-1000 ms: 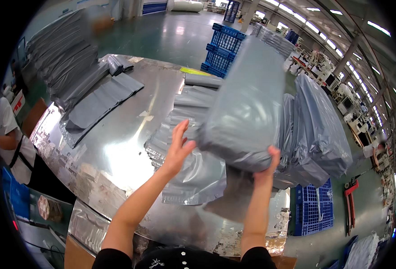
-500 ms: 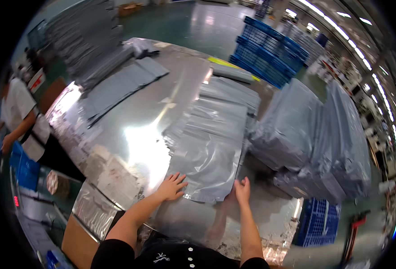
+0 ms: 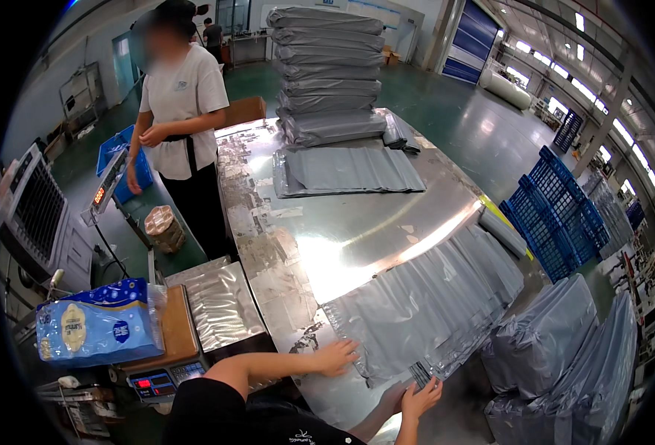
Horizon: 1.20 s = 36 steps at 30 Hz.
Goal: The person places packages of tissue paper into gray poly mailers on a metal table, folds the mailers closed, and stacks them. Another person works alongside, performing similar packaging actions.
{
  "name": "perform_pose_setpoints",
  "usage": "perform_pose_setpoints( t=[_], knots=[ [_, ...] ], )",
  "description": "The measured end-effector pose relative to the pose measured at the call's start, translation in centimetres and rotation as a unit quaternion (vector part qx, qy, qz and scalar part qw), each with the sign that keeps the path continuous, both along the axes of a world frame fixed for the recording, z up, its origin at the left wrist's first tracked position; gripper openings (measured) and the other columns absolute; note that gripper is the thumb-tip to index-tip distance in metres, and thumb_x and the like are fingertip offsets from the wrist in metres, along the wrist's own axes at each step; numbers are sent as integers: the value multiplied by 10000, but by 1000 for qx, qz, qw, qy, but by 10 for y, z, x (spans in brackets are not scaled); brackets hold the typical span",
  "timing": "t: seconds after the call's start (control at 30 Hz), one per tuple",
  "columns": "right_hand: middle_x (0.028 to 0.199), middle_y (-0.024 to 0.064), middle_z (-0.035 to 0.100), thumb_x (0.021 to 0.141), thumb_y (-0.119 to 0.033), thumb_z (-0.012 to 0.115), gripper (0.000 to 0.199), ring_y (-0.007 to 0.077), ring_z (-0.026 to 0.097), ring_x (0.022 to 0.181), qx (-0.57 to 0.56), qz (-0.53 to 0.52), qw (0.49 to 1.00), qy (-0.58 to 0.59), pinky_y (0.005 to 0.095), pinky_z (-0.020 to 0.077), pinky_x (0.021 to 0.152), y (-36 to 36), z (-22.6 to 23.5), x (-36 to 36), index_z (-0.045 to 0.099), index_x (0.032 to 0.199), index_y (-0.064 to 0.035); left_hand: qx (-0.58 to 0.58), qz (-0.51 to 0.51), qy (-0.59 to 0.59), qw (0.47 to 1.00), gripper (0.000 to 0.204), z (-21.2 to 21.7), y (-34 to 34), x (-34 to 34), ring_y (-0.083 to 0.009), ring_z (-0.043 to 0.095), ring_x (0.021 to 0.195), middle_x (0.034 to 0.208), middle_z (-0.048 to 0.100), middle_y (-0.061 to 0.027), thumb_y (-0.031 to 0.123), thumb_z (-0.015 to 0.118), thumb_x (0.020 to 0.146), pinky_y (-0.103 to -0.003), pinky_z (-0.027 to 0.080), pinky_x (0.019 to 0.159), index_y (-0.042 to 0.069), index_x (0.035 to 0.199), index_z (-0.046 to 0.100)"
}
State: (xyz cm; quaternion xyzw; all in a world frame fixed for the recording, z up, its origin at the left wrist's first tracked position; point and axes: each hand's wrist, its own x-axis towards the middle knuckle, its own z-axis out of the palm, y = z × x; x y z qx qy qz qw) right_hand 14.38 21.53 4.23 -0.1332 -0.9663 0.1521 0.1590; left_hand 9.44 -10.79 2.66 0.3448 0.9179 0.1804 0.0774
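Observation:
A pile of flat grey plastic bags (image 3: pixel 416 311) lies fanned out over the metal table (image 3: pixel 283 278) in front of me. At the pile's near left edge, my left hand (image 3: pixel 337 357) rests with its fingers stretched out, touching the bags. My right hand (image 3: pixel 421 398) is closed on the near corner of the bags, where several layered edges show as dark and light stripes. How many bags it pinches I cannot tell.
Another flat stack of grey bags (image 3: pixel 349 170) and tall piled bundles (image 3: pixel 327 81) occupy the far end. Wrapped grey bundles (image 3: pixel 546 341) stand right, near blue pallets (image 3: pixel 553 215). Left are a scale (image 3: pixel 160 382), a blue tissue pack (image 3: pixel 97 322) and a person in a white shirt (image 3: pixel 186 104).
My view has swung left, bringing the person and scale into fuller sight. My right hand has gone from beside the bags to gripping their near corner; the left stays at their edge.

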Motion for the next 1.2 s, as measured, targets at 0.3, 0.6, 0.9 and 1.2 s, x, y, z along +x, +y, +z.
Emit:
perform_pose_setpoints(
  t=[0.3, 0.6, 0.9, 1.2],
  knots=[
    [1444, 274, 355, 812, -285, 629, 657, 443, 351, 1307, 35, 29, 999, -13, 546, 273, 1086, -16, -37, 41, 421, 1348, 31, 85, 31, -48, 995, 594, 13, -32, 55, -415, 372, 1317, 1444, 375, -228, 349, 624, 877, -482, 355, 1066, 62, 1367, 450],
    [1386, 176, 492, 867, -397, 601, 562, 375, 477, 1228, 130, -26, 991, 13, 537, 374, 1009, -15, -23, 42, 537, 1325, -77, 113, 248, 77, 959, 487, 139, -142, 29, -365, 480, 1248, 1347, 514, -174, 157, 663, 821, -449, 401, 1041, 40, 1275, 529],
    [1393, 172, 487, 852, -415, 615, 599, 359, 465, 1246, 121, -23, 992, -17, 521, 346, 1038, -20, -10, 43, 525, 1330, -65, -120, 502, 237, 823, 371, 187, -338, 46, -359, 556, 1051, 1160, 570, -173, 67, 675, 740, -428, 452, 891, 21, 1099, 591],
    [1424, 267, 390, 775, -292, 634, 651, 435, 365, 1303, 37, -19, 999, 6, 547, 291, 1069, -7, -44, 37, 465, 1313, 32, 60, 357, 293, 885, 164, 212, -241, 17, -334, 619, 868, 941, 630, -130, 86, 693, 759, -406, 503, 747, 55, 913, 645]
  ],
)
